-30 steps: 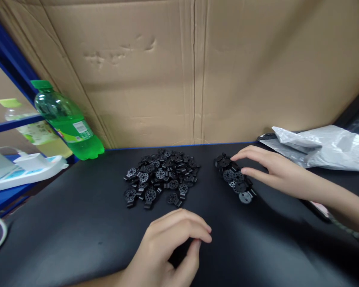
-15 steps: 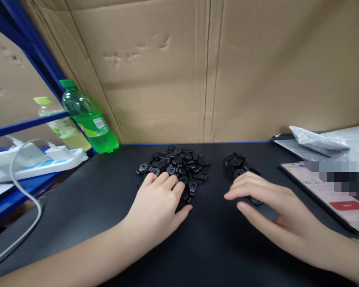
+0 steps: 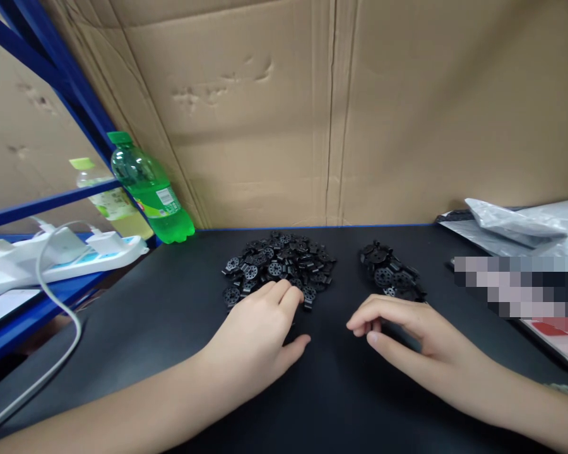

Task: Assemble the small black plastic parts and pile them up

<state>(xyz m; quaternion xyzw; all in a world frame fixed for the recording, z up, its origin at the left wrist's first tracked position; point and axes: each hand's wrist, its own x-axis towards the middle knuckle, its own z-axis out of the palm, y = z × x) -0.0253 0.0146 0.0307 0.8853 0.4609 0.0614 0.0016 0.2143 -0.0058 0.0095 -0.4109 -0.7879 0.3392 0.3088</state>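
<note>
A heap of small black plastic parts (image 3: pixel 274 255) with round, perforated discs lies on the black tabletop. My left hand (image 3: pixel 260 328) is at the heap's near edge, palm down. Its fingers bend downward and the thumb stands apart from them; a dark bit shows beneath, but the palm side is hidden. My right hand (image 3: pixel 421 334) hovers in front of a smaller group of black parts (image 3: pixel 388 274). Its fingers curl loosely, with a gap between thumb and forefinger and nothing visible in it.
A phone (image 3: pixel 556 334), partly blurred out, lies at the right below a grey plastic bag (image 3: pixel 515 230). Two drink bottles, one a green bottle (image 3: pixel 154 195), stand at the left by a blue frame (image 3: pixel 76 94). A white power strip (image 3: pixel 94 258) trails a cable (image 3: pixel 71 315). Cardboard (image 3: pixel 265 126) walls the back.
My left hand has drawn back from the heap towards me. My right hand has lowered slightly away from the smaller group, with its fingers more curled. The view has shifted a little.
</note>
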